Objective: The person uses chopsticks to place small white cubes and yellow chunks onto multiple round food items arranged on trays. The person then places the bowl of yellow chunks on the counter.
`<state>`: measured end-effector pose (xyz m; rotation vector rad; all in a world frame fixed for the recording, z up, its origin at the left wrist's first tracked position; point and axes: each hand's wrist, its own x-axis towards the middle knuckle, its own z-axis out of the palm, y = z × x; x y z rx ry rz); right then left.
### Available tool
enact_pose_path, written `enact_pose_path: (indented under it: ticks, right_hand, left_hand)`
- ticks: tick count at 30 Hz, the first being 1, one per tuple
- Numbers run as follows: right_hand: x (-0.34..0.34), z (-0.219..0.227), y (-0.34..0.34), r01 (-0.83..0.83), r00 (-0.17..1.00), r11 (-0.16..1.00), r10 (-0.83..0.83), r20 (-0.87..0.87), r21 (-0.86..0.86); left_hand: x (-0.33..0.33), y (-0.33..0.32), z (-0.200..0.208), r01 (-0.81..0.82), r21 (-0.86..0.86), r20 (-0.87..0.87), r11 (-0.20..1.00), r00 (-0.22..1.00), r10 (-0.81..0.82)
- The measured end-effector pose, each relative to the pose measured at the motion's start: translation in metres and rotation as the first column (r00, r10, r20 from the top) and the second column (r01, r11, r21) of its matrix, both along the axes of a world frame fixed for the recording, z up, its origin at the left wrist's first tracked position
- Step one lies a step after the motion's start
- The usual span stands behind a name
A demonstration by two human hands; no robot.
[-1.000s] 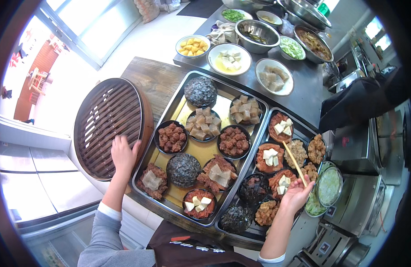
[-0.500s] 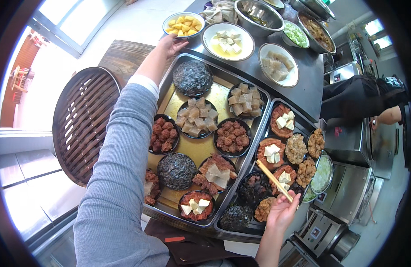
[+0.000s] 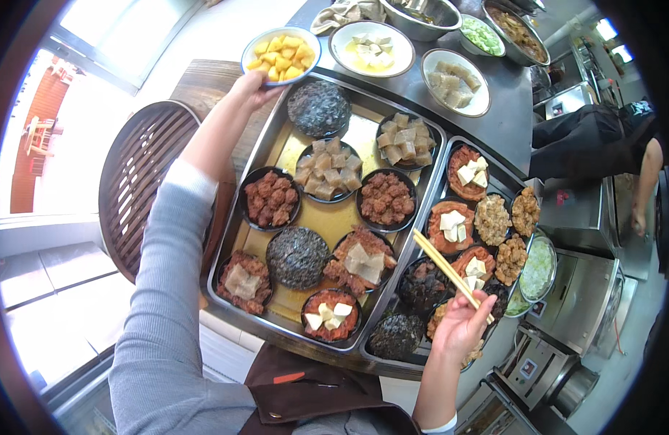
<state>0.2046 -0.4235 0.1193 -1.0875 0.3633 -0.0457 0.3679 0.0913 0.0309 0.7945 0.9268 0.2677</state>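
Note:
My left hand (image 3: 252, 90) grips the near edge of a white bowl with a blue rim (image 3: 315, 52). The bowl holds yellow cubes (image 3: 280, 56), perhaps potato. It is tilted slightly toward me, above the far left corner of a gold-bottomed metal tray (image 3: 321, 219). Pinched in my right hand (image 3: 459, 323) is a pair of chopsticks (image 3: 448, 270), pointing up and left over a second metal tray. Beneath their tips are a black bowl and reddish meat topped with white slices (image 3: 451, 222). My right fingers partly cover the food there.
The gold tray carries several black bowls of meatballs (image 3: 270, 198), jelly-like cubes (image 3: 328, 170) and dark seaweed-like rounds (image 3: 298, 257). Beyond stand a bowl of white cubes (image 3: 370, 47), another of jelly pieces (image 3: 450, 85) and steel basins. A slatted round steamer (image 3: 149, 192) leans left. A person (image 3: 595, 134) stands right.
My left hand has drawn the bowl of yellow cubes leftward and closer, off the far counter spot. The view has shifted slightly; the chopsticks stay over the right tray.

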Motion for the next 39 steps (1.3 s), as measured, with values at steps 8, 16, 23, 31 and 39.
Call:
enact_pose_path:
  ticks: [8, 16, 23, 31, 39]
  right_hand:
    - [0.002, 0.022, 0.03, -0.278, 0.704, 0.766, 0.573, 0.419, -0.58]
    - [-0.003, 0.023, 0.011, -0.535, 0.387, 0.399, 0.899, 0.203, -0.745]
    - [0.022, 0.004, -0.01, -0.435, 0.534, 0.615, 0.764, 0.361, -0.657]
    - [0.015, 0.038, 0.088, -0.243, 0.387, 0.226, 0.914, 0.119, -0.943]
    - [0.034, -0.006, 0.107, -0.656, 0.463, 0.058, 0.819, -0.34, -0.753]
  left_hand:
    - [-0.251, -0.16, 0.051, 0.16, -0.086, -0.012, 0.983, 0.987, -0.161]
    - [-0.343, -0.271, 0.047, 0.06, -0.317, 0.108, 0.946, 0.994, -0.027]
    - [-0.349, -0.283, 0.049, 0.11, -0.248, 0.065, 0.962, 0.993, -0.097]
    - [-0.328, -0.298, 0.055, 0.158, -0.205, 0.012, 0.966, 0.987, -0.159]
    - [-0.32, -0.295, 0.048, 0.14, -0.249, -0.025, 0.958, 0.988, -0.151]
